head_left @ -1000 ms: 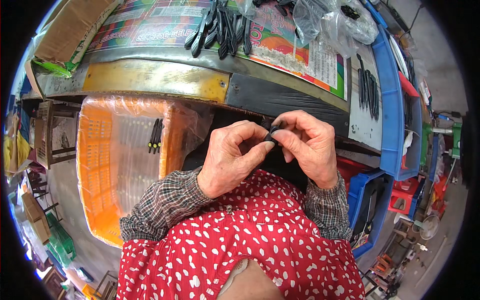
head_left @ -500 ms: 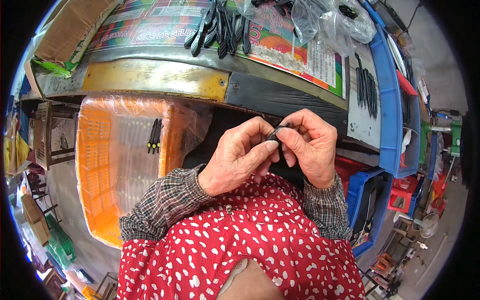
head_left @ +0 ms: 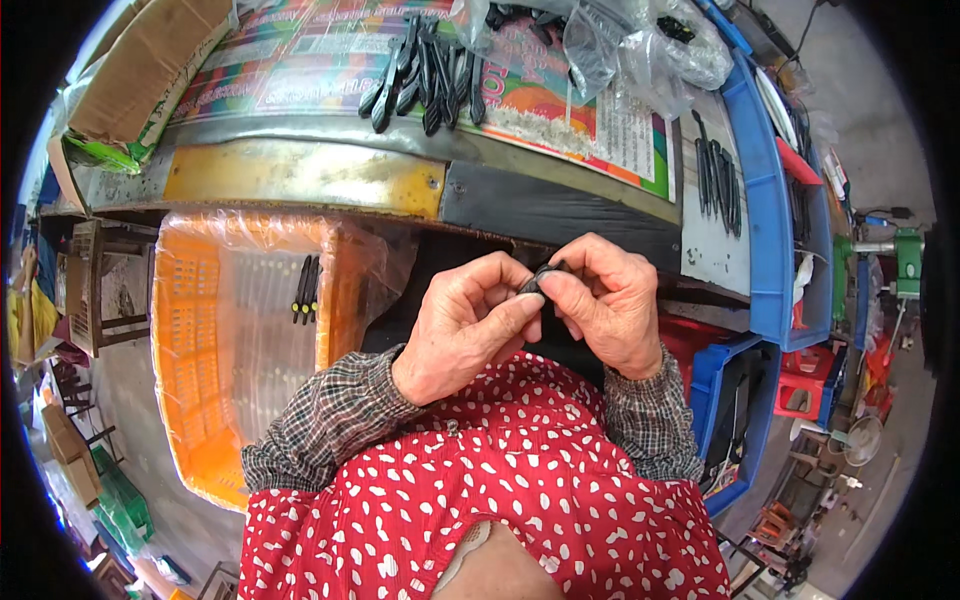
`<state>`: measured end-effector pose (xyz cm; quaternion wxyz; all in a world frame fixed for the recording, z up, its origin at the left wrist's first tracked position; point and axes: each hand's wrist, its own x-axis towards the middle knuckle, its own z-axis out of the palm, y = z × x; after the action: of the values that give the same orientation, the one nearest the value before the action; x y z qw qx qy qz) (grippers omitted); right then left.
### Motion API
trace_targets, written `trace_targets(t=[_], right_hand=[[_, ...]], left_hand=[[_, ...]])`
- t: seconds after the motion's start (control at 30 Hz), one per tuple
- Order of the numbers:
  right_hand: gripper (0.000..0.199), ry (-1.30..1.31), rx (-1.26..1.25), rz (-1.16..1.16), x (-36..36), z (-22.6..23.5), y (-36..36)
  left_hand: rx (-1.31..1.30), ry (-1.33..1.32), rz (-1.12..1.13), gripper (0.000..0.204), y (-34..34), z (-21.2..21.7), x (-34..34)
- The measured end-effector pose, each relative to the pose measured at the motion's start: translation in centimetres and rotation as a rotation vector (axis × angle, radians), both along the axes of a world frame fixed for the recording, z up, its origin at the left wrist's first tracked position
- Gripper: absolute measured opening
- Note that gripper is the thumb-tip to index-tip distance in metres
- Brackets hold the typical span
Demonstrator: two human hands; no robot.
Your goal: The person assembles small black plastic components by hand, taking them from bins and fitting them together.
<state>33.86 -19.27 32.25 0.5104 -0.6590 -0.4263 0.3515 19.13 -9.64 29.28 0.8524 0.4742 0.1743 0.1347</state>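
Between the thumbs and fingertips of both hands is a small black part (head_left: 541, 278), held just in front of the table edge and above my lap. My left hand (head_left: 455, 325) pinches its left end, and my right hand (head_left: 612, 305) grips the right. The fingers cover most of it, so its full shape cannot be made out. On the table beyond lies a pile of long black plastic pieces (head_left: 432, 85) with rounded ends. A row of slim black pieces (head_left: 716, 180) rests at the table's right side.
Left of my hands stands an orange plastic crate (head_left: 190, 340) lined with clear film; black pieces with yellow-green tips (head_left: 306, 290) lie in it. A cardboard box (head_left: 150, 70), clear bags (head_left: 680, 60) and a blue bin (head_left: 768, 240) surround the worktop. Another blue bin (head_left: 702, 405) sits lower right.
The whole view has shifted slightly. Both hands still pinch the black part between them, with the fingers only a little differently placed.
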Motion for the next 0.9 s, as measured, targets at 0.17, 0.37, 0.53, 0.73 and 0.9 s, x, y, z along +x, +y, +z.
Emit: trace_targets(t=[0.17,0.37,0.53,0.73,0.9], right_hand=[[0.014,0.135,-0.037,-0.005,-0.4,0.5,-0.2],[0.013,-0.141,0.059,0.088,-0.3,1.2,0.1],[0.015,-0.029,0.052,0.041,-0.2,1.3,0.4],[0.015,-0.260,0.104,0.102,0.4,1.7,1.4],[0.016,-0.101,0.112,0.011,0.1,1.0,1.8]], left_hand=[[0.039,0.007,0.025,0.009,0.0,0.1,-0.2],[-0.008,-0.018,-0.028,0.009,0.2,0.7,-0.7],[-0.050,-0.053,-0.023,0.010,0.8,0.9,-0.4],[0.033,-0.029,0.007,0.010,1.1,1.7,-0.4],[0.035,0.006,0.031,0.008,1.7,1.9,0.0]])
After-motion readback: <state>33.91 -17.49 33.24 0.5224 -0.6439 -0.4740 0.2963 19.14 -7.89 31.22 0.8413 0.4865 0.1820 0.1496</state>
